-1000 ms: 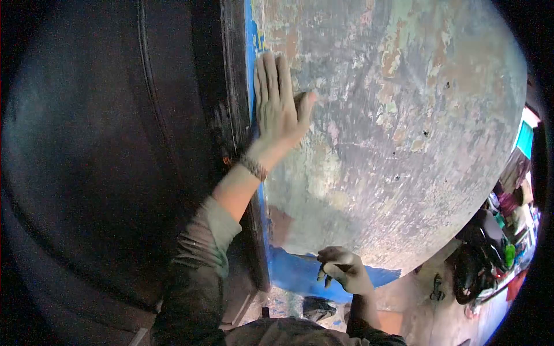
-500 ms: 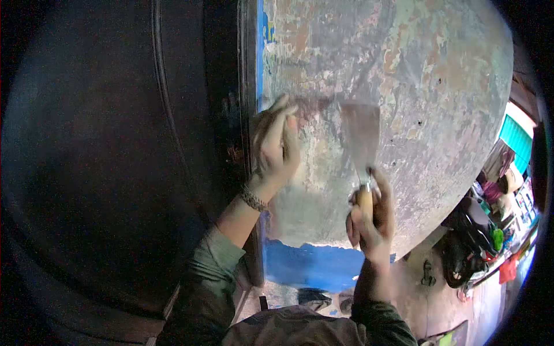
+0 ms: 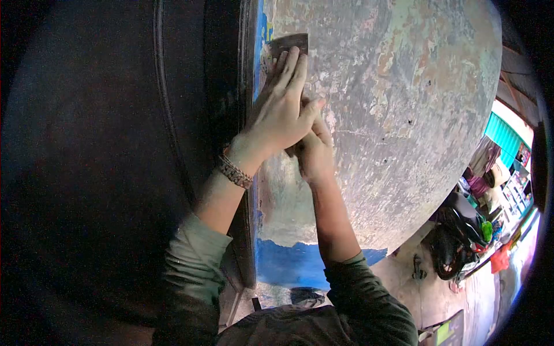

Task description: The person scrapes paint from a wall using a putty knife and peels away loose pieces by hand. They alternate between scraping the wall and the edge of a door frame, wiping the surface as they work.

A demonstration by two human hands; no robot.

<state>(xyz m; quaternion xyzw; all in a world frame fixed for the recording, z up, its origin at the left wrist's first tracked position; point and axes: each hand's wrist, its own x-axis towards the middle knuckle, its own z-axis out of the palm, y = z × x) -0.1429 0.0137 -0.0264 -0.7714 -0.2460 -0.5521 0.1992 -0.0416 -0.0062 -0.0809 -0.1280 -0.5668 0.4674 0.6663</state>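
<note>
My left hand [image 3: 281, 109], with a bracelet at its wrist, presses its outstretched fingers on the blade of a scraper [image 3: 293, 41]. The blade lies against the patchy, worn wall [image 3: 369, 115], close to the dark frame at its left edge. Below and to the right, my right hand [image 3: 317, 153] is wrapped round the scraper's handle, which is mostly hidden under both hands. Blue paint [image 3: 294, 265] covers the bottom of the wall, and a thin blue strip runs up its left edge.
A dark door or panel [image 3: 115, 144] with its frame [image 3: 248, 115] fills the left side. At the right, beyond the wall's curved-looking edge, stand a motorbike [image 3: 456, 236] and assorted goods. A sandal [image 3: 419, 268] lies on the floor.
The scraper has moved up and left along the wall, its blade now near the frame. My left hand has come onto the blade, and my right hand has moved up beside it.
</note>
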